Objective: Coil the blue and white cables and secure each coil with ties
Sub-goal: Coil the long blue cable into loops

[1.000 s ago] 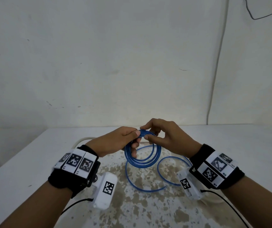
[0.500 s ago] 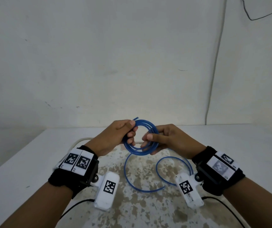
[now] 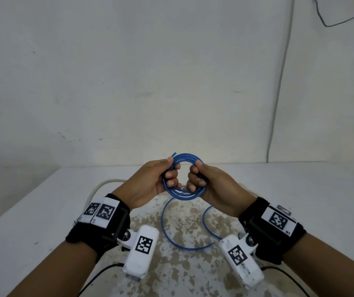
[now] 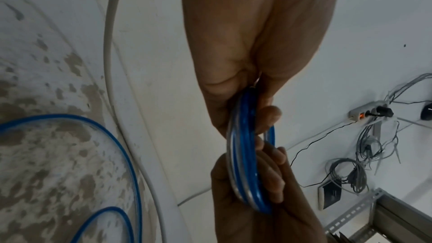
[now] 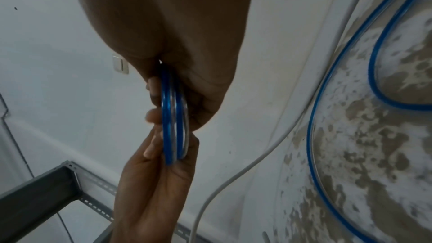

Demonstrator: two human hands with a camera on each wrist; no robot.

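Observation:
A small coil of blue cable (image 3: pixel 183 157) stands upright above the table, facing me. My left hand (image 3: pixel 169 174) grips its left side and my right hand (image 3: pixel 197 175) grips its right side, fingers curled through the ring. A short cable end sticks out at the top left. The loose blue tail (image 3: pixel 172 240) runs from the coil down onto the table in two wide loops. Both wrist views show the coil edge-on (image 4: pixel 245 154) (image 5: pixel 174 117) between both hands. The white cable (image 3: pixel 105 182) lies on the table behind my left hand. I see no ties.
The white table (image 3: pixel 300 200) has a worn brown patch (image 3: pixel 184 271) in the middle. A wall stands close behind. Off the table, a power strip (image 4: pixel 364 113) with tangled wires and a grey metal frame (image 5: pixel 46 188) show in the wrist views.
The coil has risen and turned upright toward me. My right hand moved from the coil's top to its right side, and both hands now grip opposite sides.

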